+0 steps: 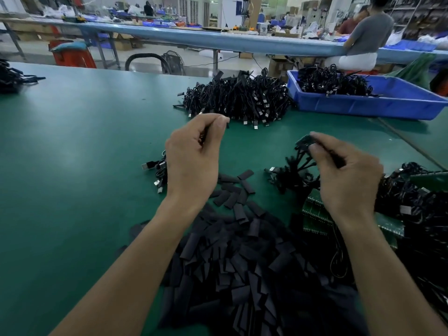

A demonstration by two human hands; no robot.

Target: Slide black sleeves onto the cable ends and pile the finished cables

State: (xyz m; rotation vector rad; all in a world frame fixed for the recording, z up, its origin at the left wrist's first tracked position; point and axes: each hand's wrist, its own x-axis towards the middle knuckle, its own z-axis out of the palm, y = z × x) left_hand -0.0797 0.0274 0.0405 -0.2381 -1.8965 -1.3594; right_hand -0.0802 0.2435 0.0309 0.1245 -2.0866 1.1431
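My left hand point(194, 156) is raised over the green table point(72, 166) with its fingers curled round something small and dark; what it pinches is mostly hidden. My right hand point(346, 175) grips a bundle of black cables point(300, 146), whose ends hang down and fan out below it. A heap of loose black sleeves point(237, 258) lies between my forearms. A large pile of black cables point(237, 98) sits at the far middle of the table. Two or three cables with metal plugs point(157, 170) lie just left of my left hand.
A blue bin point(363, 105) holding more cables stands at the far right. Dark cable bundles on a green board point(315, 209) crowd the near right. More black items point(9, 78) lie at the far left edge. A person point(363, 37) sits at a bench behind.
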